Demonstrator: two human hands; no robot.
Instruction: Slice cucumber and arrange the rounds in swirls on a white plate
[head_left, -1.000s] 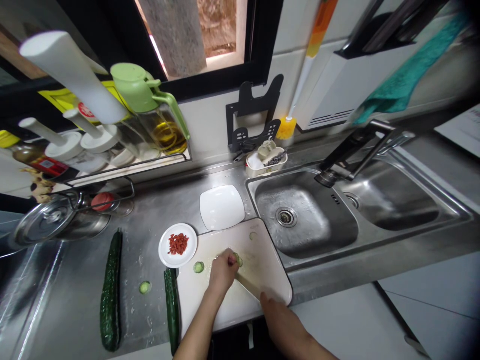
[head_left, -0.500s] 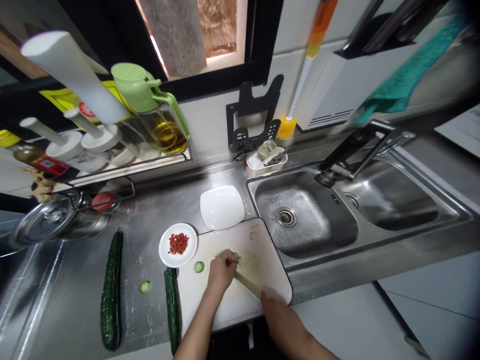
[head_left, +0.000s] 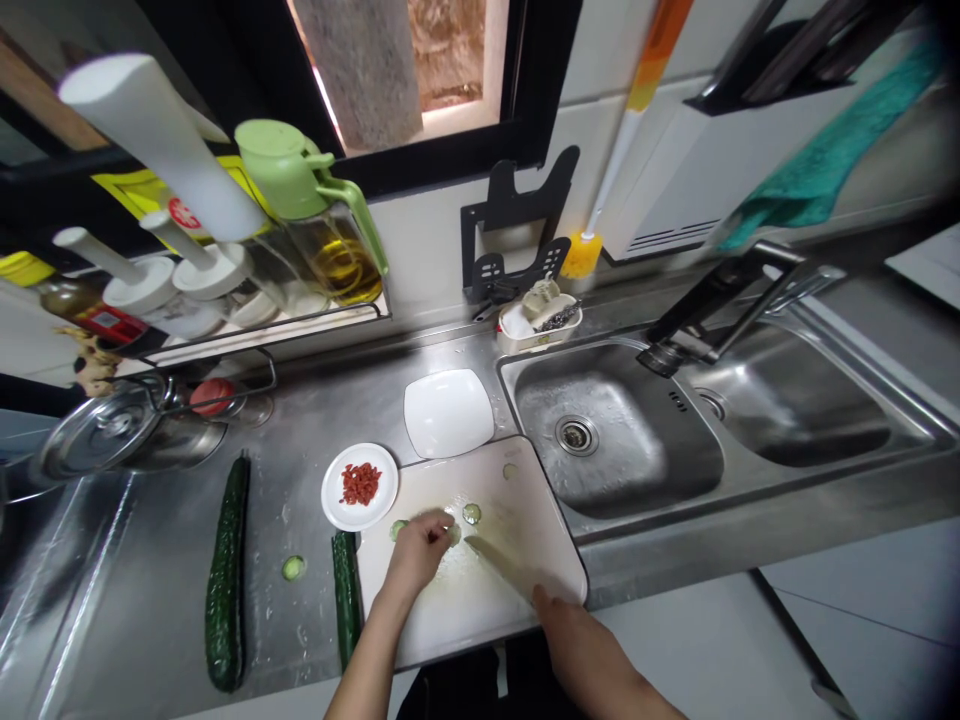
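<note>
Over the middle of the white cutting board (head_left: 525, 520), my left hand (head_left: 418, 550) is closed, fingertips pinching a pale cucumber slice (head_left: 454, 535). My right hand (head_left: 574, 630) grips a knife (head_left: 502, 568) at the board's right front edge, its blade slanting up-left with the tip near that slice. Just beyond the tip lies a green-rimmed cucumber slice (head_left: 472, 513). Another cucumber piece (head_left: 398, 528) is partly covered by my left hand. The knife's handle is hidden in my fist.
A white plate of chopped red bits (head_left: 360, 485) and a square white dish (head_left: 448, 412) stand behind the board. Left of it lie a cut cucumber (head_left: 346, 590), a cucumber end (head_left: 293, 568) and a whole cucumber (head_left: 227, 580). A double sink (head_left: 615, 430) is at right.
My left hand has shifted left and toward me, uncovering the cucumber slice beyond the knife tip. My right hand and the knife have moved slightly right.
</note>
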